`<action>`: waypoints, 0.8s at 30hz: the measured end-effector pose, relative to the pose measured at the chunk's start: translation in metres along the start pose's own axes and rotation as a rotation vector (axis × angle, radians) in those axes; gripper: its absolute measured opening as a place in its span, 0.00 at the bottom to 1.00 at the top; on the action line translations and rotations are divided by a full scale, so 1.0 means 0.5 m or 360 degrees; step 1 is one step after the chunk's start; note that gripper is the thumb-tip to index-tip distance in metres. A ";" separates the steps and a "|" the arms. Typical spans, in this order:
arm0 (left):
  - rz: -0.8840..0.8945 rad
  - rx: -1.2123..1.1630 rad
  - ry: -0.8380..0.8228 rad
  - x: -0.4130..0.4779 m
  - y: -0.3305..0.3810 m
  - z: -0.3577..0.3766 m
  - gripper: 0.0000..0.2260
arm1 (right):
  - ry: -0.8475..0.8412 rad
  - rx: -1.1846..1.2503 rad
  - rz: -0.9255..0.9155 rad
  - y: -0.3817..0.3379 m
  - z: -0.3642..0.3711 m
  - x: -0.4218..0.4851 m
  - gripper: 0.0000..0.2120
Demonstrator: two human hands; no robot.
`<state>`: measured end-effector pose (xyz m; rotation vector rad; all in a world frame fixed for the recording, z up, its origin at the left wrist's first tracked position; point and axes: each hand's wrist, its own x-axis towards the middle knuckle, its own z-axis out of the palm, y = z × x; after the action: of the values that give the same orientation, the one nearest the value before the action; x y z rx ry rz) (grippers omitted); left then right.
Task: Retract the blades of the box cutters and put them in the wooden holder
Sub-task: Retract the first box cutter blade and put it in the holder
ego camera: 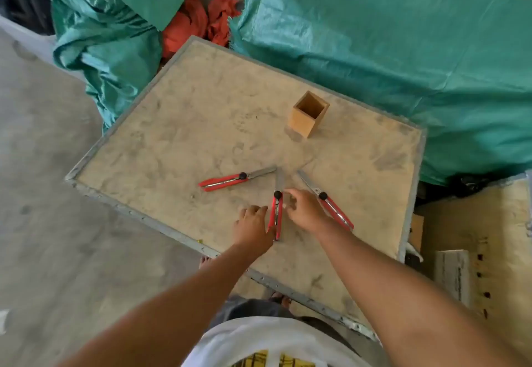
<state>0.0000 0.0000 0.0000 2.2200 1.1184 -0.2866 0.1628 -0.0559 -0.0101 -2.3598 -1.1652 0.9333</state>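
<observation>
Three red box cutters lie on the worn tabletop [178,125] with their blades out, tips meeting near the middle. The left cutter [223,181] lies apart from my hands. The middle cutter [277,214] lies between my hands, blade pointing away from me. My left hand [253,224] rests against its handle on the left side. My right hand [305,208] hovers at its right with fingers spread near the black slider knob. The right cutter [334,207] is partly hidden by my right hand. The square wooden holder [309,114] stands upright and empty farther back.
Green tarpaulin [374,50] is heaped behind and to the left of the table, with red cloth [198,24] between the heaps. A plywood crate [475,237] stands at the right. Bare concrete floor [43,194] lies at the left.
</observation>
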 end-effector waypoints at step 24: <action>-0.0041 -0.1112 -0.0131 -0.001 0.000 -0.058 0.21 | 0.0298 0.0972 0.0294 -0.072 -0.075 0.027 0.10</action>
<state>-0.0028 0.0175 0.0228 1.5619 1.0055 0.0119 0.1743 -0.0240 0.0316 -2.0086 -0.4968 0.9360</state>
